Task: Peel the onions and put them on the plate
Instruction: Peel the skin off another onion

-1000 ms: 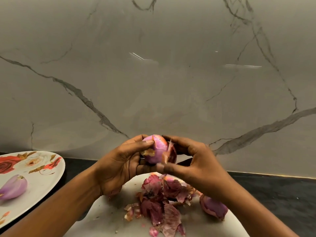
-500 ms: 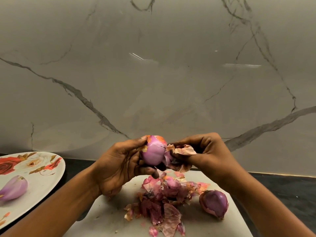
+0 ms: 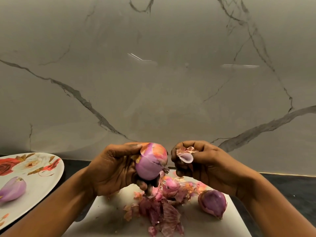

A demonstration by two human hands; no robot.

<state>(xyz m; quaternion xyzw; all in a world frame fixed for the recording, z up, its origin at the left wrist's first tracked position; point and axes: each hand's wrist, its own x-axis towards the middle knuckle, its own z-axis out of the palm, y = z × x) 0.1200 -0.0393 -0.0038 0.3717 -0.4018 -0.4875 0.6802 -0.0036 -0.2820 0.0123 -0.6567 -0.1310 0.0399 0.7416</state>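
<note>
The left hand (image 3: pixel 114 168) grips a half-peeled onion (image 3: pixel 150 162) above the white board (image 3: pixel 102 218), while the right hand (image 3: pixel 210 165) pinches a torn strip of skin (image 3: pixel 185 157) just beside it. A second onion (image 3: pixel 212 202) lies on the board by the heap of peels (image 3: pixel 162 209) (one peeled onion (image 3: pixel 12 189) rests on the floral plate (image 3: pixel 42 183) at left).

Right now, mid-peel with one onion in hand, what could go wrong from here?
1. The held onion in the left hand has orange skin patches on top; plating it now would carry skin onto the plate.
2. The second onion lies near the cutting board's right edge; a careless sweep of the peel pile might roll it off.
</note>
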